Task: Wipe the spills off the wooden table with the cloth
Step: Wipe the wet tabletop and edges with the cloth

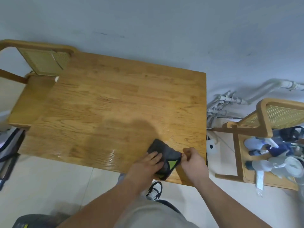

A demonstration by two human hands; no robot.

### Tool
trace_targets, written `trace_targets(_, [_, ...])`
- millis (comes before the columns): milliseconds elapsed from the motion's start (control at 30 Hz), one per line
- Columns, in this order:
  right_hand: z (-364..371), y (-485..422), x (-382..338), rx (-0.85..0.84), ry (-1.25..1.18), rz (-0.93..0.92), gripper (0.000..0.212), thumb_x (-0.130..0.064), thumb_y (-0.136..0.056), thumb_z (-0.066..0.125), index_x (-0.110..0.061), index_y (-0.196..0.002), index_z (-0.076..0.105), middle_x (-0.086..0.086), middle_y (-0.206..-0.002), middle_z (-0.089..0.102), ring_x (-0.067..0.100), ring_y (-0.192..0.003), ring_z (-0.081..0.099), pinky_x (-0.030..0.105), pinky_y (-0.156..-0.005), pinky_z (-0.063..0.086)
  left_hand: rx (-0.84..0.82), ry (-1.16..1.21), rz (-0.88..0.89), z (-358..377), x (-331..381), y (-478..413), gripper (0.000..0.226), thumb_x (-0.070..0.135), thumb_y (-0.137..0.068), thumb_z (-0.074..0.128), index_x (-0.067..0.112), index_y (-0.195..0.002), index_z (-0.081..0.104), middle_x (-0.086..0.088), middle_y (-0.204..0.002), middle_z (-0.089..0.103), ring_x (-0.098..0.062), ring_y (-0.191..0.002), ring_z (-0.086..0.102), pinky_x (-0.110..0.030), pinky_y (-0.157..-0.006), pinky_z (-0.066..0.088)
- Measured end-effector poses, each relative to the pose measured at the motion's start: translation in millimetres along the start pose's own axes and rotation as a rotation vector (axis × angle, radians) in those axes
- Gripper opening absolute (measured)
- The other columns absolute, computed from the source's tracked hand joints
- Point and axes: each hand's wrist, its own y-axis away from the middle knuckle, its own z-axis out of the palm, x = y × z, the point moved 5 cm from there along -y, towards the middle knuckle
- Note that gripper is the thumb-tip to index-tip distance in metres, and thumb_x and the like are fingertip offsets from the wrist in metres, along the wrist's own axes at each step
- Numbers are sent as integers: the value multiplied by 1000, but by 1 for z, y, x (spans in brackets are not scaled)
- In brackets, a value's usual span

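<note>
A dark grey cloth (162, 149) with a green patch lies folded on the wooden table (115, 99), near its front right corner. My left hand (150, 163) lies flat on the cloth's left part, fingers straight. My right hand (192, 159) pinches the cloth's right edge between thumb and curled fingers. A wet, shiny streak (111, 156) shows on the wood near the front edge, left of the cloth.
A cane-backed chair (41, 61) stands at the table's far left. Another chair (269, 137) at the right holds bottles and bags. White pipes (230, 99) run along the floor by the wall. My shoe (154, 191) is under the table's front edge.
</note>
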Motion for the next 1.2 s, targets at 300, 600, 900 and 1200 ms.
trace_targets(300, [-28, 19, 42, 89, -142, 74, 13, -26, -103, 51, -28, -105, 64, -6, -96, 71, 20, -91, 66, 40, -83, 56, 137, 79, -563, -10, -3, -34, 57, 22, -100, 46, 28, -155, 34, -6, -169, 14, -28, -155, 7, -43, -124, 21])
trace_targets(600, [-43, 47, 70, 259, 187, -168, 42, -19, -93, 56, -15, -135, 58, 5, -127, 56, 25, -115, 53, 39, -86, 57, -263, -138, 270, 21, 128, -81, 60, 26, -95, 55, 27, -152, 38, -7, -165, 16, -31, -149, 14, -47, -116, 27])
trace_targets(900, [24, 31, 53, 34, 397, -220, 60, -43, -101, 44, -9, -149, 52, 19, -155, 46, 43, -146, 37, 55, -119, 32, -281, 164, -30, -69, 12, -125, 51, 33, -100, 51, 29, -150, 45, 3, -169, 17, -21, -151, 26, -35, -121, 28])
trace_targets(1200, [-3, -106, -37, -152, 510, -179, 69, -63, -104, 7, -33, -161, -16, -3, -165, -33, 19, -152, -33, 40, -127, -13, -351, -205, -192, -123, -99, -225, 89, 52, -92, 65, 14, -160, 20, -17, -169, -2, -35, -155, 3, -47, -126, 14])
